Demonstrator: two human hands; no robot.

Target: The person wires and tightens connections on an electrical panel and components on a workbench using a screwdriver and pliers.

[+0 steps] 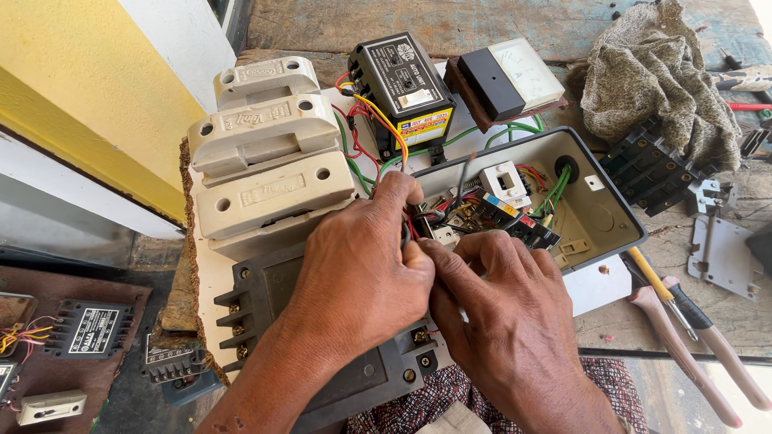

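Note:
My left hand (358, 269) and my right hand (503, 309) meet over the near edge of an open grey metal box (611, 205) full of wiring. The left fingers pinch a bundle of red and dark wires (414, 221) at the box's rim. My right hand's fingers are curled tight against the same wires; what they grip is hidden. Inside the box are a white block (503, 183), black terminal parts (523, 225) and green wires (555, 189). Both hands rest above a dark grey switch base (257, 293).
Three cream porcelain fuse carriers (269, 153) sit to the left. A black relay unit (402, 80) and a panel meter (511, 76) stand behind the box. A rag (651, 80), black terminal block (651, 165), pliers (691, 345) and a screwdriver (663, 293) lie to the right.

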